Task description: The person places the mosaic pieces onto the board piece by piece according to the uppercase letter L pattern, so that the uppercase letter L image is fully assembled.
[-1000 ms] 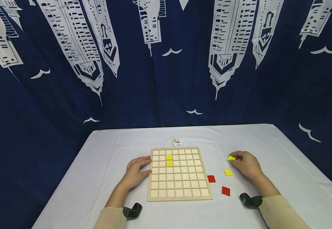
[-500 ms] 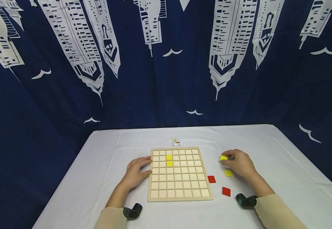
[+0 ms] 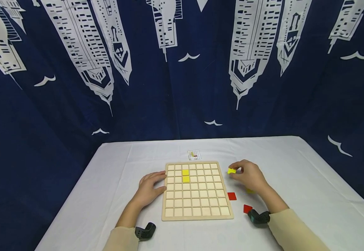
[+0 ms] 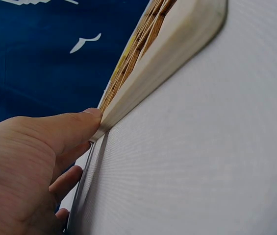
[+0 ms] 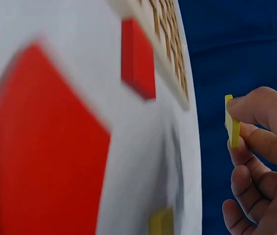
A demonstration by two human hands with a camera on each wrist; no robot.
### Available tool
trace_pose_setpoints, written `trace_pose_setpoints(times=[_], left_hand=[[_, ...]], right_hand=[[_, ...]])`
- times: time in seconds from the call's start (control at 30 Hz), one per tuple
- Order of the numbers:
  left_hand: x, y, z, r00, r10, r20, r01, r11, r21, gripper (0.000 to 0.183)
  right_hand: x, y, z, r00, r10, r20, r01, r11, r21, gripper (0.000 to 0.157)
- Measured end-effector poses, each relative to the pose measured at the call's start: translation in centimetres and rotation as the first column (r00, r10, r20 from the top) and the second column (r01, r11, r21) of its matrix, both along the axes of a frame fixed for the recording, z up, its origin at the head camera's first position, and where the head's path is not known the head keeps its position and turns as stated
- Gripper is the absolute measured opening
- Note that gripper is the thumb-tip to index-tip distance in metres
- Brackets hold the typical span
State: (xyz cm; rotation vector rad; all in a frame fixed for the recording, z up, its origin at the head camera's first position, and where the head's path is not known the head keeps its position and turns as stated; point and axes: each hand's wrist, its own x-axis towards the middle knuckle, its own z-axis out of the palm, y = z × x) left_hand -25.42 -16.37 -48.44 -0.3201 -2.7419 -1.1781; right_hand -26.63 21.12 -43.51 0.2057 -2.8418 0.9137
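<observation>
Between thumb and fingertips my right hand pinches a yellow square tile, just off the right edge of the wooden grid board. The right wrist view shows this thin tile edge-on, the other fingers loosely bent below. My left hand rests against the board's left edge, thumb and fingers spread along it. In the left wrist view the thumb touches the pale rim. Two yellow tiles, a far one and a near one, sit in neighbouring cells of one column.
Right of the board lie a red tile and a nearer red tile. Another yellow tile is mostly hidden under the right wrist. Behind the board lies a small patterned grid card. A dark blue printed curtain hangs beyond the table.
My right hand has moved left with the yellow tile, from the table's right side to near the board. It now covers most of the loose yellow tile. My left hand stays put.
</observation>
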Motion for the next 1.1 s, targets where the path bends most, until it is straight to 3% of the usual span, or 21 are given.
trace_pose_setpoints(times=[0.47, 0.7, 1.1], left_hand=[[-0.1, 0.0, 0.0, 1.0, 0.011, 0.01, -0.011, 1.0, -0.009, 0.044], [0.0, 0.1, 0.0, 1.0, 0.005, 0.006, -0.005, 1.0, -0.004, 0.044], [-0.1, 0.0, -0.1, 1.0, 0.013, 0.007, -0.013, 1.0, -0.012, 0.044]], right_hand=[[-0.1, -4.9, 0.3, 0.995, 0.092, 0.024, -0.089, 0.991, -0.105, 0.025], [0.3, -7.2, -0.2, 0.984, 0.177, 0.0, -0.175, 0.974, -0.14, 0.024], [0.7, -10.9, -0.9, 0.961, 0.276, 0.032, -0.265, 0.944, -0.194, 0.023]])
